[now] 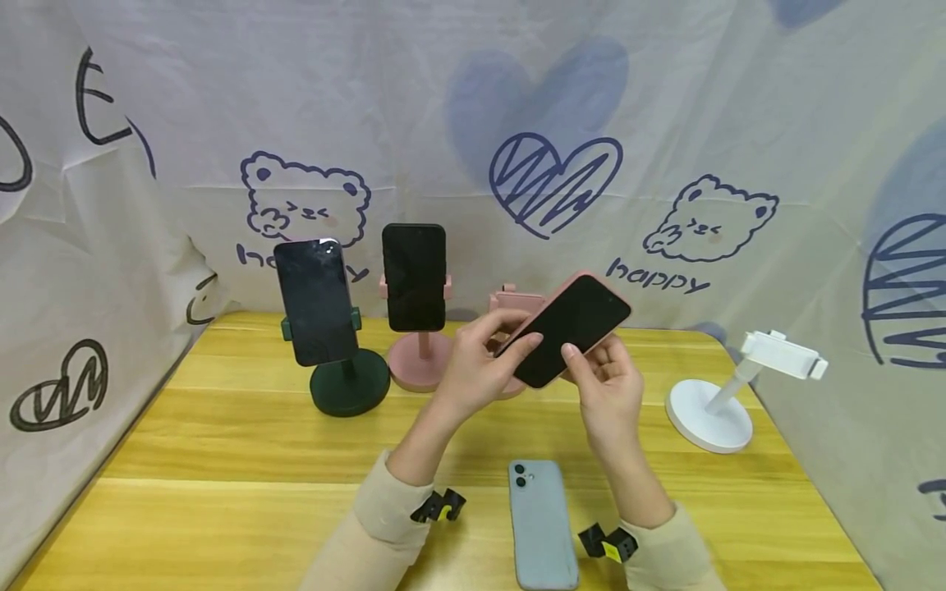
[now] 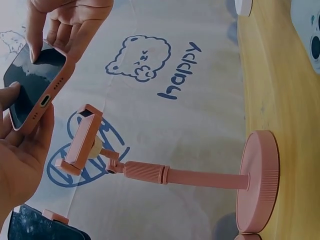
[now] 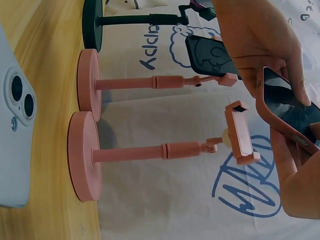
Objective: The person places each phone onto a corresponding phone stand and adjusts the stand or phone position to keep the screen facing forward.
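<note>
A smartphone in a pink case, its dark screen toward me, is held tilted above the table. My left hand grips its lower left end, thumb on the screen. My right hand pinches its right edge, with the thumb on the glass. Behind the phone stands a pink phone stand, partly hidden in the head view; its clamp holds nothing. In the left wrist view the phone's charging port shows on the bottom edge.
To the left, a green stand and another pink stand each hold a dark-screened phone. A white stand with a bare clamp is at the right. A light blue phone lies face down between my forearms. A printed cloth hangs behind.
</note>
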### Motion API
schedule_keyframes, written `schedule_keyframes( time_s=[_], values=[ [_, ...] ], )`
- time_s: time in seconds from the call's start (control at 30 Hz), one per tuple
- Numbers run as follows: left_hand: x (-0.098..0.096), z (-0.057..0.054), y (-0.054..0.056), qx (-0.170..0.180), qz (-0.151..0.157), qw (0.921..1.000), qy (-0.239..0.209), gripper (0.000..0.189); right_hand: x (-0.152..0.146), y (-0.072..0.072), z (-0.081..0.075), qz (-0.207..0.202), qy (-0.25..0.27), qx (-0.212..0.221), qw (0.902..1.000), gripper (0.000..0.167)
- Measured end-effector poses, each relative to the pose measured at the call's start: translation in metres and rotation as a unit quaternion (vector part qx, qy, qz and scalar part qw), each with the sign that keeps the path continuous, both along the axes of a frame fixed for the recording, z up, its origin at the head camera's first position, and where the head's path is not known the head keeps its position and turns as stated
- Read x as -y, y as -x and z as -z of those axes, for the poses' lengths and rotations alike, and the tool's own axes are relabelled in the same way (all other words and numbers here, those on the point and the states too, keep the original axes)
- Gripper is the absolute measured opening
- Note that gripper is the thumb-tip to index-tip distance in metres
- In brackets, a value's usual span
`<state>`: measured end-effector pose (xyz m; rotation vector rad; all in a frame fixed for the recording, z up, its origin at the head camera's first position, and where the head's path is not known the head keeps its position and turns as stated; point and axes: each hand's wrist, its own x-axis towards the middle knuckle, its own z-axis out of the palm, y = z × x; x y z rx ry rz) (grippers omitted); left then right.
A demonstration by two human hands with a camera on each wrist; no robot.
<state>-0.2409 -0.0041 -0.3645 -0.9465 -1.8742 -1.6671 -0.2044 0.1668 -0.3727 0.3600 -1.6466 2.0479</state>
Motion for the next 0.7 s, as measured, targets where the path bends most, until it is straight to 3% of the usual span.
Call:
schedule_keyframes(
  time_s=[0.2,0.27,0.37,0.53,0.7],
  values=[
    [0.0,0.001,0.005,-0.041,-0.01,0.999,-0.015,0.035,-0.004,0.0,0.0,0.006,-0.006,-0.03,0.9995,0.025],
    [0.0,0.003,0.007,-0.058,-0.031,0.9974,-0.029,0.038,-0.005,0.0,0.0,0.01,-0.009,-0.037,0.9992,0.023],
    [0.0,0.005,0.012,-0.077,-0.087,0.9922,-0.046,0.037,-0.007,0.001,-0.002,0.013,-0.013,-0.045,0.9988,0.022],
    [0.0,0.01,0.017,-0.05,-0.159,0.9849,-0.047,0.037,-0.01,0.006,-0.007,0.018,-0.012,-0.053,0.9984,0.022],
    [0.002,0.014,0.02,-0.007,-0.162,0.9861,-0.036,0.033,-0.013,0.012,-0.01,0.024,-0.005,-0.059,0.998,0.025]
  ],
)
